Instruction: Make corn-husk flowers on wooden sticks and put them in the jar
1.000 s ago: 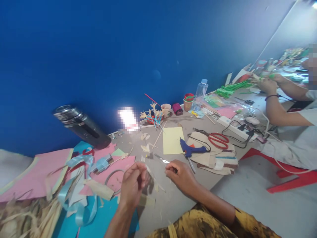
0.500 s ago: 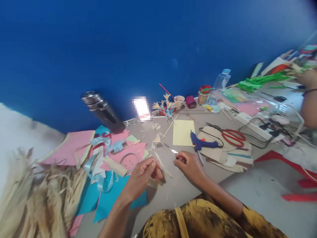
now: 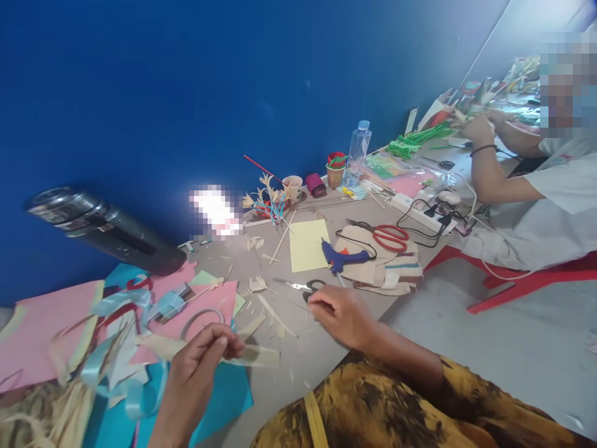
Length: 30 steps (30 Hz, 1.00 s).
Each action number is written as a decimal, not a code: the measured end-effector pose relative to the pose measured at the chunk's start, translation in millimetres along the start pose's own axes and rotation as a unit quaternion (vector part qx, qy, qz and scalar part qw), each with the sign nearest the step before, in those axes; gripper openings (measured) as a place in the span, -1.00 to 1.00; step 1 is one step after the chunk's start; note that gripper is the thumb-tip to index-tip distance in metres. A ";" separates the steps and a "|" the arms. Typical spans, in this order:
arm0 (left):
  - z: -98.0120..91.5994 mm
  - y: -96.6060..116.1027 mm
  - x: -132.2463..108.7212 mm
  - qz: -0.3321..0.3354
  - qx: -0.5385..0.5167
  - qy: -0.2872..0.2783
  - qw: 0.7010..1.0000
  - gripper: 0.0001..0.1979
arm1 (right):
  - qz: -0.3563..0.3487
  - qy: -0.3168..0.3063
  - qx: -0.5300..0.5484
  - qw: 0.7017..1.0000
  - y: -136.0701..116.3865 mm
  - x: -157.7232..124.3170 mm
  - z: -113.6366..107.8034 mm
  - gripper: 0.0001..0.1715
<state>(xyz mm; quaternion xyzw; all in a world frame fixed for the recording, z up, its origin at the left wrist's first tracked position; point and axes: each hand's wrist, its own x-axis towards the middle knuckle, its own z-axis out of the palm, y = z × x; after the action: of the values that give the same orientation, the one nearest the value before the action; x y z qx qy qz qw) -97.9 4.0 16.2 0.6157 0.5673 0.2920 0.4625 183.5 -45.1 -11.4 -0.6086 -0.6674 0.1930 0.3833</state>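
Observation:
My left hand (image 3: 198, 361) is closed in a pinch on a pale strip of dried leaf (image 3: 254, 356) that runs out to the right, low over the blue and pink paper sheets (image 3: 219, 298). Further right, my right hand (image 3: 340, 314) rests on the grey table with curled fingers, just below a small pair of scissors (image 3: 301, 286). What its fingers hold, if anything, is hidden. Leaf scraps lie scattered between both hands.
A dark flask (image 3: 100, 230) lies at the left by the blue wall. A yellow sheet (image 3: 306, 244), blue glue gun (image 3: 342, 256), red scissors (image 3: 389, 235), water bottle (image 3: 358, 149) and cups stand beyond. Another person (image 3: 536, 186) works at the right end.
My left hand has dropped down and to the left, drawing the leaf strip out. The right hand has shifted slightly toward the small scissors. The view swung back to the right.

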 end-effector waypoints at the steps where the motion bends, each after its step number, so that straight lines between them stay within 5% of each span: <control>1: -3.1 -0.8 0.2 0.012 -0.010 0.000 1.000 -0.74 | -0.007 0.016 0.010 1.000 1.1 -2.1 -9.3 -0.81; 5: -6.8 1.9 -3.3 0.047 -0.057 0.023 0.997 -0.72 | 0.010 0.094 -0.028 0.995 11.2 -11.3 -46.8 -0.75; 8: 1.6 11.2 -10.0 0.046 -0.061 -0.012 0.997 -0.73 | 0.020 0.131 -0.071 0.989 25.4 -15.4 -57.0 -0.73; 11: 18.0 20.2 -14.7 0.017 -0.021 -0.074 0.997 -0.75 | -0.010 0.116 -0.081 0.990 35.2 -16.0 -48.4 -0.71; 17: 46.9 27.2 -23.2 0.024 -0.022 -0.077 0.997 -0.82 | -0.060 0.054 -0.049 0.996 22.9 -15.9 -28.1 -0.75; 25: 33.3 23.3 -31.4 0.058 0.028 -0.066 0.996 -0.82 | -0.042 0.039 -0.034 0.998 20.3 -12.4 -30.0 -0.78; 30: 30.3 8.7 -32.4 0.053 -0.054 -0.034 0.996 -0.74 | -0.053 -0.001 -0.015 0.998 15.6 -12.4 -21.6 -0.79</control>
<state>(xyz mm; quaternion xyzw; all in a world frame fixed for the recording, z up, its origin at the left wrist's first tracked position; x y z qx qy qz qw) -73.4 -33.9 17.2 0.6287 0.5007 0.3256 0.4981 209.6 -58.6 -12.5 -0.5778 -0.7019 0.1630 0.3833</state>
